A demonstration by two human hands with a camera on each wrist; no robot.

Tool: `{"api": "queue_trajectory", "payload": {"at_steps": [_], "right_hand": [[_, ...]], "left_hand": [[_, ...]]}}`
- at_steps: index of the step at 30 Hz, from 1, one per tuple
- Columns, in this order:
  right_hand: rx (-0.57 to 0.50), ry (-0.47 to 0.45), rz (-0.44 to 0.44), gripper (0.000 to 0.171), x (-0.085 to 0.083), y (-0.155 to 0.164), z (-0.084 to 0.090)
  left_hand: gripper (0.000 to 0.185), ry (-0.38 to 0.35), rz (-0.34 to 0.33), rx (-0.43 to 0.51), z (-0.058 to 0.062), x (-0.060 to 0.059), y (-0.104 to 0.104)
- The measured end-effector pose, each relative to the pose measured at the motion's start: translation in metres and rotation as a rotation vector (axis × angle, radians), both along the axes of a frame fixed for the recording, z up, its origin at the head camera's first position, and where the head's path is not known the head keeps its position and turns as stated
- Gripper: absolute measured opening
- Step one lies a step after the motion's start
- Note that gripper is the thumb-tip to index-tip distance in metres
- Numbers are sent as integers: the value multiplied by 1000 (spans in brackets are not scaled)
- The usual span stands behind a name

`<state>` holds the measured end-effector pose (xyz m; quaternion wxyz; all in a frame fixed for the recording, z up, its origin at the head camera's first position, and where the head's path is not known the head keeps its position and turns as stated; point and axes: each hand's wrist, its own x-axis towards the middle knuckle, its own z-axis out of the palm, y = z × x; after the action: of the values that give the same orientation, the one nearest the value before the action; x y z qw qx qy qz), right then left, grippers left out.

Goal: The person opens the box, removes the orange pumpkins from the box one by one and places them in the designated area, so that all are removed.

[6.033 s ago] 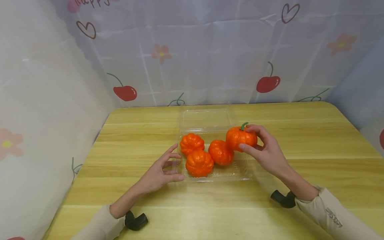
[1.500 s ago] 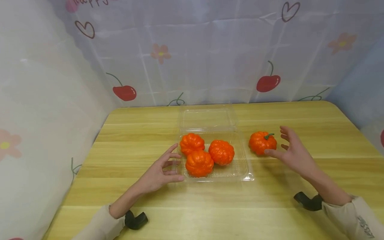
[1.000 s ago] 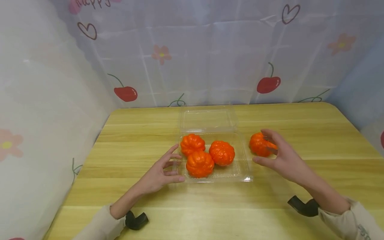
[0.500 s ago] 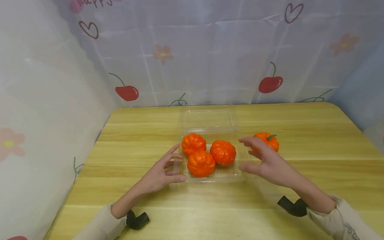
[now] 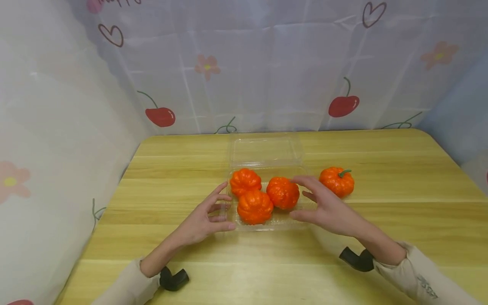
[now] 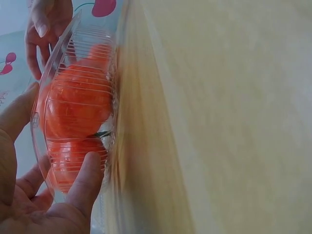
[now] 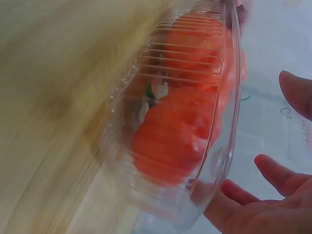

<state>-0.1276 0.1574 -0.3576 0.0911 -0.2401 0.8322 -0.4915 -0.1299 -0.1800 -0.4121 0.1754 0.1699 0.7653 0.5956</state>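
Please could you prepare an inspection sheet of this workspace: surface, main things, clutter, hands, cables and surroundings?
Surface: table, wood-patterned.
Job's things: clear box with lid open at the back; three pumpkins inside; a fourth pumpkin, green stem up, on the table to the right of the box.
Clutter: nothing seen.
Hands: left hand at the box's left side; right hand open beside the rightmost pumpkin inside, contact unclear.
Cables: nothing seen.
Surroundings: backdrop with hearts, flowers and cherries behind the table.
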Motion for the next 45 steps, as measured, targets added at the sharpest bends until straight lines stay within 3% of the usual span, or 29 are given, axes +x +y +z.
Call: {"api": "queue_trajectory", "payload": {"at_steps": [7, 18, 25, 32, 38, 45], "right_hand": [[97, 17, -31, 69, -9, -17, -3], [108, 8, -25, 66, -24, -30, -12], [121, 23, -13, 65, -26, -28, -17], [153, 64, -60, 62, -27, -29, -22], [179, 109, -107, 62, -26, -31, -25], [156, 98, -150, 53, -25, -30, -28]], "left_hand": [[85, 1, 2, -16, 1, 0, 1], [79, 3, 2, -16, 1, -1, 2], [85, 7, -3, -11, 1, 0, 2], [66, 9, -4, -29, 1, 1, 2], [65, 11, -2, -22, 0, 2, 2], [62, 14, -5, -17, -1, 2, 3]]}}
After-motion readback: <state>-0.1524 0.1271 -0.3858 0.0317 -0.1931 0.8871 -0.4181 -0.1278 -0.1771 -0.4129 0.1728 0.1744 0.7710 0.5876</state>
